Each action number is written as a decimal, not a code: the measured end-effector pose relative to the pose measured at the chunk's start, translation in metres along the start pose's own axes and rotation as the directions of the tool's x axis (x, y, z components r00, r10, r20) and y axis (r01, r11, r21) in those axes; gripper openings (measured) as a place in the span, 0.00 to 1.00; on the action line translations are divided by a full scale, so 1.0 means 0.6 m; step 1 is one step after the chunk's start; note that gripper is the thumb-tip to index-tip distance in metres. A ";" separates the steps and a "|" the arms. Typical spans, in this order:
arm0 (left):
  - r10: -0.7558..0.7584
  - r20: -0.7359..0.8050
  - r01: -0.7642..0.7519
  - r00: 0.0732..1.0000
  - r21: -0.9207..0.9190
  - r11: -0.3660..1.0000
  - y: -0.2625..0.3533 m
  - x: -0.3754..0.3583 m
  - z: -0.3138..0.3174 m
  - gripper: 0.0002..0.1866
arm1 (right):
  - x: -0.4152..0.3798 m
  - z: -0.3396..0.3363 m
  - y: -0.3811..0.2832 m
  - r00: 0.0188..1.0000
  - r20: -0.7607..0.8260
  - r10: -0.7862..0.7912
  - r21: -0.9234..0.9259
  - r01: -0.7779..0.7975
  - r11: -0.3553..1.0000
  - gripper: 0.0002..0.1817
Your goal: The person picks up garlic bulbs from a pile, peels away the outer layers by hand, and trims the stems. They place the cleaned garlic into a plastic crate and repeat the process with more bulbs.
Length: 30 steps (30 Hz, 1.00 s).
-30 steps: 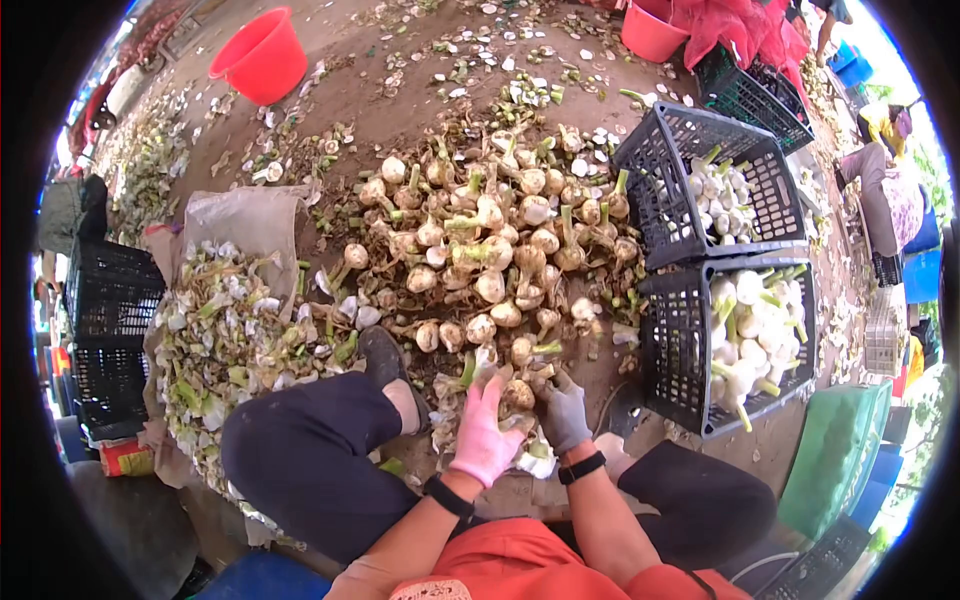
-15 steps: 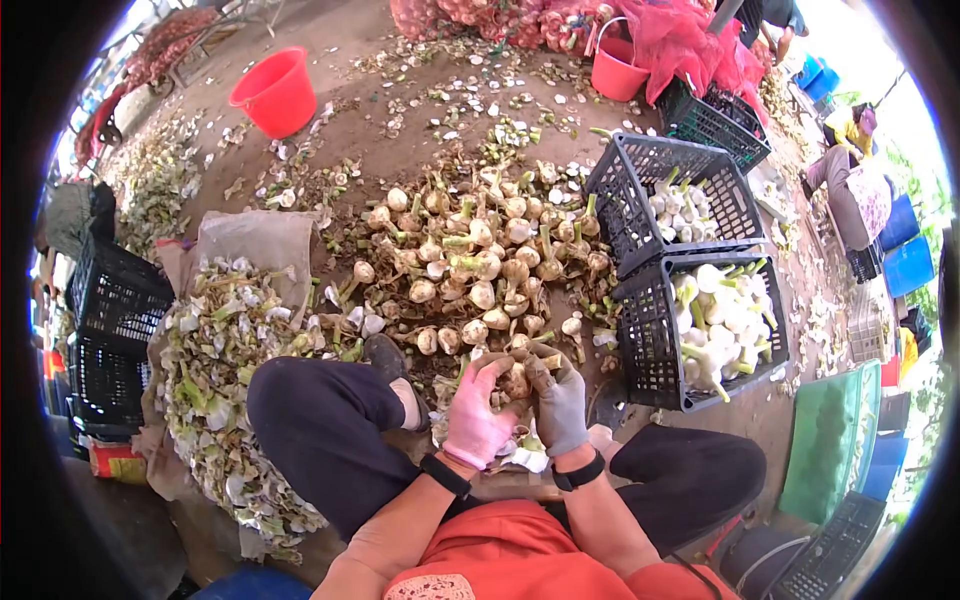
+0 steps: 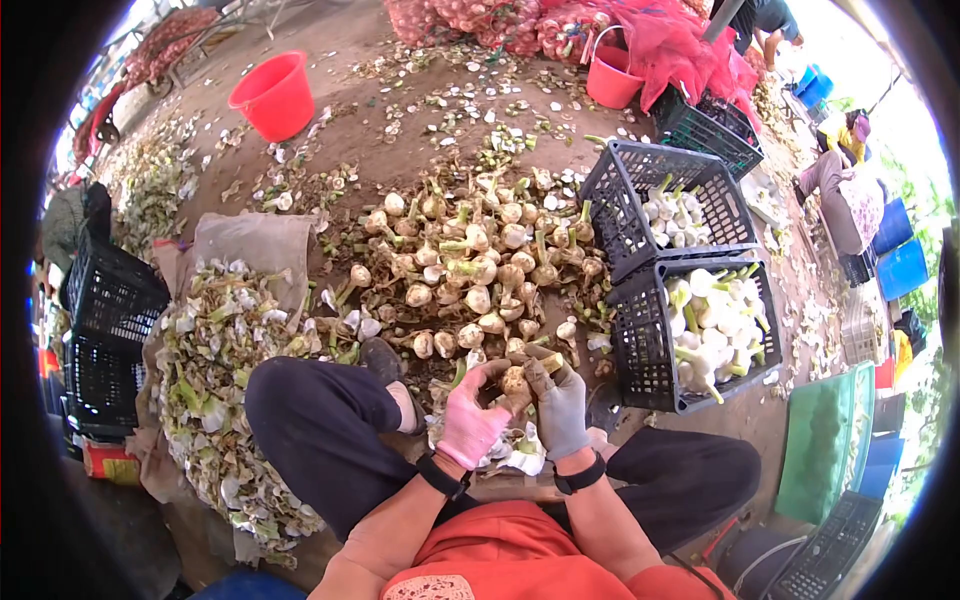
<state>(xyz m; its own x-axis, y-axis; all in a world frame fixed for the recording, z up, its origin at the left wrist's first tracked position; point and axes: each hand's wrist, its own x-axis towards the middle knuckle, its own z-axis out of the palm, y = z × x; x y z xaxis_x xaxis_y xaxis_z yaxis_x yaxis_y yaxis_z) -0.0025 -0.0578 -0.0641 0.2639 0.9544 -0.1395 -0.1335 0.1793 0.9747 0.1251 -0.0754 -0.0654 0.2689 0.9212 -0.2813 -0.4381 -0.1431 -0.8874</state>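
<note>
A brownish garlic bulb is held between both gloved hands above my lap, its cut stem pointing up and right. My left hand, in a pink-stained glove, is closed with thumb and fingers against the bulb's left side. My right hand, in a grey, dirt-marked glove, grips it from the right near the stem. Just beyond them lies a heap of unpeeled garlic with stems and dry roots. Pale peeled skins lie below my hands.
To the right, a black crate holds white garlic; another crate behind it holds more. A pile of husks covers the left side. Red buckets and red net sacks stand farther back. A seated person is at right.
My left hand has turned and its fingers have come up against the bulb, showing more of it. The bulb stays between both hands; the view has shifted slightly.
</note>
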 end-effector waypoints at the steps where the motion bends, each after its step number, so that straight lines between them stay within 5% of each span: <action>1: -0.124 0.006 0.124 0.992 -0.088 0.988 0.004 0.001 -0.002 0.23 | -0.002 -0.001 0.003 1.000 0.003 0.004 -0.001 -0.004 1.000 0.18; 5: -0.126 0.009 0.126 0.992 -0.070 0.990 0.005 0.006 -0.007 0.21 | -0.004 -0.006 0.001 0.997 0.063 0.038 0.102 -0.045 0.994 0.19; 14: -0.279 0.061 0.282 0.958 -0.363 0.888 -0.014 0.012 -0.005 0.18 | -0.012 -0.022 0.005 0.997 0.061 -0.051 -0.216 0.063 0.974 0.20; 19: -0.406 0.088 0.376 0.910 -0.589 0.715 -0.034 0.020 -0.003 0.18 | -0.020 -0.022 0.006 0.987 -0.026 -0.157 -0.414 0.132 0.901 0.19; 21: -0.431 0.102 0.413 0.897 -0.542 0.732 -0.047 0.020 -0.001 0.21 | -0.015 -0.034 0.021 0.986 -0.055 -0.154 -0.471 0.111 0.875 0.19; 25: -0.241 0.173 0.285 0.955 -0.316 0.905 -0.032 0.010 0.019 0.26 | -0.015 -0.045 0.018 0.981 -0.076 -0.180 -0.548 0.110 0.829 0.17; 27: 0.063 0.021 -0.065 0.998 0.091 0.994 -0.053 0.005 0.023 0.33 | -0.015 -0.043 0.010 0.975 -0.082 -0.207 -0.492 0.141 0.859 0.17; 28: -0.172 -0.002 0.171 0.985 -0.024 0.985 0.004 0.005 0.027 0.37 | -0.015 -0.041 0.006 0.969 -0.083 -0.232 -0.436 0.174 0.883 0.16; 29: -0.172 -0.082 0.142 0.982 -0.287 0.947 -0.005 0.010 0.025 0.33 | -0.016 -0.039 -0.001 0.970 -0.083 -0.228 -0.434 0.171 0.885 0.16; 30: -0.163 -0.045 0.150 0.986 -0.221 0.964 -0.013 0.016 0.011 0.29 | -0.016 -0.039 -0.011 0.985 -0.066 -0.162 -0.392 0.123 0.912 0.17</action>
<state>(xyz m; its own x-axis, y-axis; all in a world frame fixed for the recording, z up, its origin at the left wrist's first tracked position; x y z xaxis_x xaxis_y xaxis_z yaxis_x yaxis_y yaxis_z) 0.0072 -0.0515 -0.0720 0.2394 0.9220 -0.3044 -0.3001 0.3684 0.8799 0.1456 -0.0916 -0.0655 0.3926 0.9061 -0.1577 -0.0298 -0.1588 -0.9869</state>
